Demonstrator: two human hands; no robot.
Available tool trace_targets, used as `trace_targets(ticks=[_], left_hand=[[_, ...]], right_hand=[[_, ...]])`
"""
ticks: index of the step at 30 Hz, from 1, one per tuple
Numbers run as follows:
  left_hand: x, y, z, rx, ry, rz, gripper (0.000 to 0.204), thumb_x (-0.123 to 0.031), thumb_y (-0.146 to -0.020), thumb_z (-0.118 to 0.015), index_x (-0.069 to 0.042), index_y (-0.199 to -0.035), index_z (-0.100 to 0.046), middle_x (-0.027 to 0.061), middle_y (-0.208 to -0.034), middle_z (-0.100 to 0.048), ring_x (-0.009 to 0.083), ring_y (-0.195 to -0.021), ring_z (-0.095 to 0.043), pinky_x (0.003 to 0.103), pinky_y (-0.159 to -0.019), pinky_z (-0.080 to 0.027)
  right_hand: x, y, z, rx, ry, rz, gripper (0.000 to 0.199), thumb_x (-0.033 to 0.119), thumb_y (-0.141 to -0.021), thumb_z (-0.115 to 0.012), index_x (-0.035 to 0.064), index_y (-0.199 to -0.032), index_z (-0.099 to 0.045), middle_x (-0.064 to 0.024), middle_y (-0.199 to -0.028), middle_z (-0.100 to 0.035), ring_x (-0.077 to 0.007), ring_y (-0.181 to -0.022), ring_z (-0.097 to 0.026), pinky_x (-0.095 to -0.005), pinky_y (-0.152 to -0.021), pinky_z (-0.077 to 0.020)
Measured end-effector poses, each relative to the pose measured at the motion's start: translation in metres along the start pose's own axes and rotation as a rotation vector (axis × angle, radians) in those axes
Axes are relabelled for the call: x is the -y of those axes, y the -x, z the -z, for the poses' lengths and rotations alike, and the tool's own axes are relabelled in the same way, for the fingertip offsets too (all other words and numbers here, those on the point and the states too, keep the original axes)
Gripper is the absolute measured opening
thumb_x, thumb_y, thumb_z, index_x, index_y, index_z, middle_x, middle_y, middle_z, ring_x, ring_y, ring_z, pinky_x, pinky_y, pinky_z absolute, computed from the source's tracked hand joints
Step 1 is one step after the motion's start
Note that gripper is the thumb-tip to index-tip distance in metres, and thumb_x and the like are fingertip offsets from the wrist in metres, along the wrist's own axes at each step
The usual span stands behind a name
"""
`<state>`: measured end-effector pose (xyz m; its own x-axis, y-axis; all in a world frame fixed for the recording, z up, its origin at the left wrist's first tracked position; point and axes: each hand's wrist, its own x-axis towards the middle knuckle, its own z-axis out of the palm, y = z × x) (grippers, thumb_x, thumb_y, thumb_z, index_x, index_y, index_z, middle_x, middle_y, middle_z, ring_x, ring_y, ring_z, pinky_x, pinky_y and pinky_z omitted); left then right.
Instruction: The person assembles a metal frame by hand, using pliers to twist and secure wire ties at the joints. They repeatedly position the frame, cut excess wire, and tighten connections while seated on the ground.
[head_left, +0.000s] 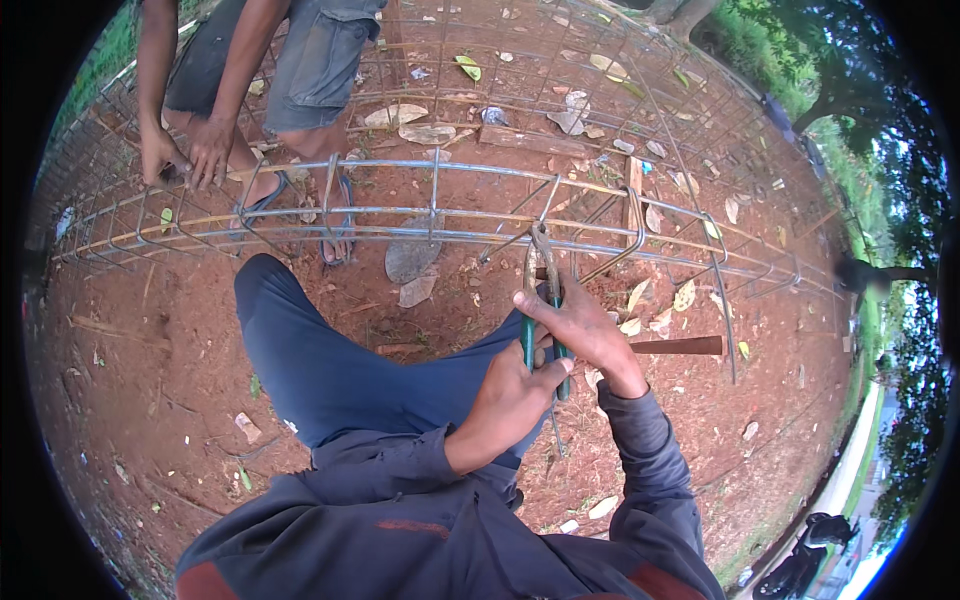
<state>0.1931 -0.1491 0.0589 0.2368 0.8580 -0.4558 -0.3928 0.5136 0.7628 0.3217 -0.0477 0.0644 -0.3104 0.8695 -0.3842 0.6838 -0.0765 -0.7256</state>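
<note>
head view: red-brown ground [160,400] spreads under a long steel cage [390,211] that runs left to right across the scene. its long bars are in place, and square stirrups [434,190] already ring them at intervals; toward the left these stand fairly upright. near the middle right, an angled stirrup [612,262] leans askew, so fixing there looks unfinished, by my judgement; which joints are tied is too small to tell. on the far left a co-worker [320,70] bends over the bars, both hands down at them.

the green-handled pincers [530,285] are at the cage's near side, right of centre, their head up against a bar joint. the fingers of the left hand [508,405] wrap the lower handles; those of the right hand [590,325] close around them higher up. this joint seems in progress, not done.

no brand, label or writing can be read on pincers, bars or clothing.
</note>
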Motion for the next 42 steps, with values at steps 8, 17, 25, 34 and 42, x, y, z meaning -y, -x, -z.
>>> trace_targets(ticks=[8, 17, 25, 34, 42], left_hand=[[0.024, -0.016, -0.047, 0.166, 0.022, -0.140, 0.032, -0.014, -0.103, -0.062, -0.002, -0.123, -0.039, 0.0076, -0.101, -0.058, 0.0142, -0.077, -0.062, 0.031, -0.063, -0.052], [0.050, -0.026, 0.036, 0.847, 0.676, 0.439, 0.056, -0.044, -0.105, -0.059, -0.004, -0.140, -0.042, 0.0246, -0.146, -0.055, 0.0333, -0.118, -0.065, 0.047, -0.090, -0.059], [0.082, -0.039, 0.003, 1.140, 1.313, 0.409, 0.057, -0.036, -0.101, -0.068, -0.010, -0.147, -0.046, 0.0128, -0.161, -0.043, 0.0340, -0.149, -0.040, 0.057, -0.110, -0.049], [0.037, -0.021, 0.009, 0.891, 1.295, 0.455, 0.025, -0.025, -0.109, -0.056, -0.015, -0.131, -0.051, -0.0013, -0.091, -0.049, 0.0024, -0.050, -0.031, 0.023, -0.051, -0.030], [-0.032, 0.013, 0.035, 0.249, 0.443, 0.379, 0.020, -0.010, -0.103, -0.059, 0.000, -0.120, -0.054, 0.0040, -0.082, -0.058, 0.0022, -0.046, -0.033, 0.025, -0.042, -0.021]], right_hand=[[0.018, -0.014, 0.051, 0.181, 0.629, 0.123, 0.058, 0.048, -0.089, -0.071, -0.0099, -0.093, -0.064, -0.0256, -0.074, -0.066, -0.0408, -0.076, -0.071, -0.0497, -0.072, -0.0549], [-0.065, -0.012, 0.008, 0.505, -1.595, -0.101, 0.032, 0.026, -0.102, -0.049, -0.0019, -0.117, -0.052, -0.0148, -0.098, -0.066, -0.0256, -0.078, -0.072, -0.0499, -0.083, -0.0646], [-0.052, -0.034, -0.119, 0.832, -2.659, 0.729, 0.036, 0.009, -0.102, -0.060, 0.0004, -0.135, -0.047, -0.0035, -0.098, -0.068, -0.0210, -0.095, -0.074, -0.0601, -0.124, -0.0250], [-0.118, -0.020, -0.127, 0.287, -1.807, 0.546, 0.072, 0.044, -0.097, -0.066, -0.0014, -0.148, -0.043, -0.0138, -0.115, -0.063, -0.0266, -0.107, -0.067, -0.0582, -0.112, -0.0459], [-0.043, 0.053, -0.062, 0.018, -1.041, -0.119, 0.079, 0.065, -0.107, -0.036, -0.0029, -0.146, -0.048, -0.0170, -0.111, -0.068, -0.0259, -0.106, -0.068, -0.0382, -0.094, -0.0559]])
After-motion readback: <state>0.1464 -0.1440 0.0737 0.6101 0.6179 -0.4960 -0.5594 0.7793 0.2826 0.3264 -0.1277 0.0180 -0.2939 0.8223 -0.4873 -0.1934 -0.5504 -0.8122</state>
